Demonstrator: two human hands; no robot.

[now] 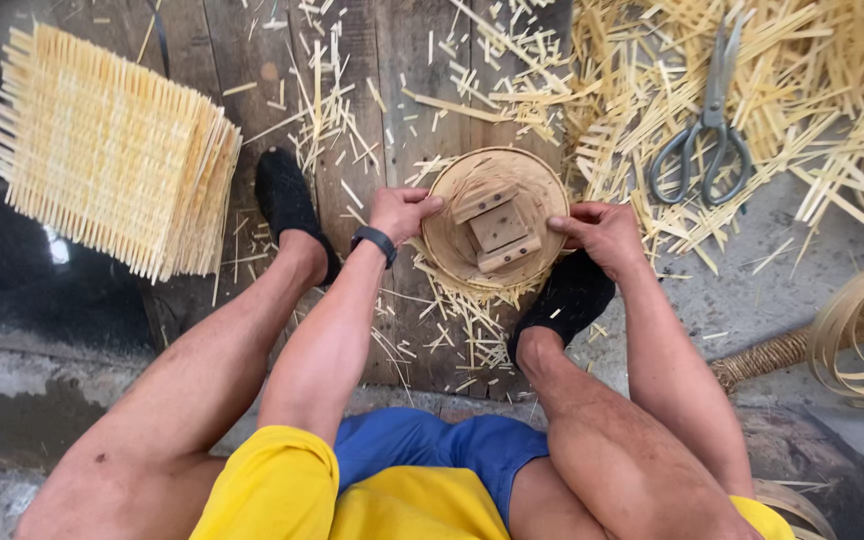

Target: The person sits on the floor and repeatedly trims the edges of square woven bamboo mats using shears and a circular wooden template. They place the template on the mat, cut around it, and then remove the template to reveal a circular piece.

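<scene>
A round woven bamboo basket [457,255] sits between my feet with a wooden block mould [498,226] inside it. My left hand [401,212] grips the basket's left rim, a black band on the wrist. My right hand [603,234] grips the right rim. Loose strip ends hang from under the basket.
A stack of square woven bamboo mats [112,150] lies at the upper left. Large metal scissors [704,140] rest on a heap of bamboo strips [802,100] at the upper right. Coiled bamboo bands [862,330] lie at the right. Offcuts litter the wooden boards [252,60].
</scene>
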